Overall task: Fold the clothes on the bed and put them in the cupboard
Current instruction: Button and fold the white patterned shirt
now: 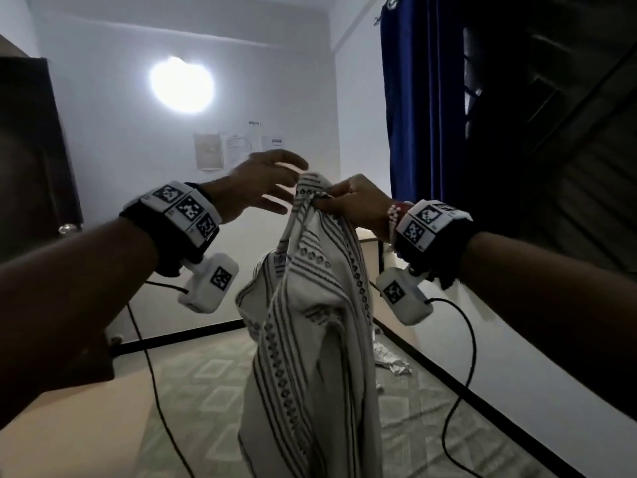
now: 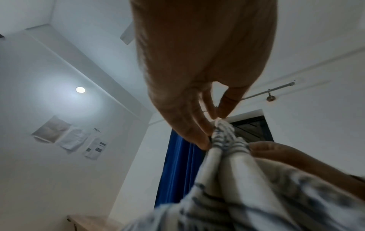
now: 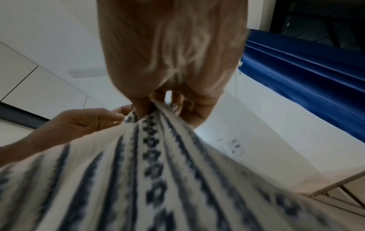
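White-walled room, round lamp (image 1: 182, 85) glaring on far wall, papers (image 1: 238, 146) taped below it. Bed (image 1: 213, 391) underfoot in head view, pale green diamond-patterned sheet.

Cream garment (image 1: 310, 326) with dark stripes and rows of small dark motifs, held up in the air above the bed, hanging in loose gathered folds, lower end running off the bottom edge of head view. Not folded yet. Top edge bunched to a peak between both hands.

Right hand (image 1: 355, 201): fingers curled, pinching the bunched top edge; confirmed in right wrist view, cloth (image 3: 150, 171) drawn taut down from the pinch of that hand (image 3: 171, 65). Bead bracelet (image 1: 392, 219) at the wrist.

Left hand (image 1: 265, 181): fingers extended and spread in head view, tips at the peak of the cloth. Left wrist view shows the hand (image 2: 197, 62) with fingertips (image 2: 203, 140) touching the striped edge (image 2: 227, 140); firm pinch or mere touch, cannot tell. Right hand's fingers (image 2: 276, 150) visible on the far side of the same fold.

Marker-tagged wristbands and white camera units on both wrists, black cables (image 1: 155, 374) trailing down.

Dark cupboard (image 1: 31, 160) at left edge. Blue curtain (image 1: 420, 108) right of centre, dark window area beyond. Crumpled pale item (image 1: 389, 360) lying at bed's right side; kind unclear. Light wooden furniture edge (image 1: 368, 234) behind right wrist.
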